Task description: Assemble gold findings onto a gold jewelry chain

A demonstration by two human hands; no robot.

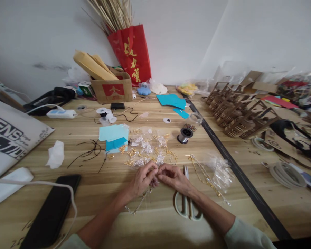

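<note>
My left hand [144, 177] and my right hand [174, 177] meet fingertip to fingertip over the table, both closed in a pinch. A beaded string [138, 208] trails from under my left fingers onto the wood. Whatever my right fingertips pinch is too small to make out. Just beyond the hands lie silver beads [148, 148] and gold beads [132, 152], some on clear plastic. Scissors [185, 204] with pale handles lie partly under my right forearm. To their right rests a gold chain necklace [200, 174].
A wire spool [184, 135] and a clear jar [196, 119] stand beyond my right hand. Crumpled plastic bags [219, 171] lie to the right. Blue paper [113, 133], black cord [93, 152] and a phone [52, 211] are on the left. Wooden models [238, 110] stand far right.
</note>
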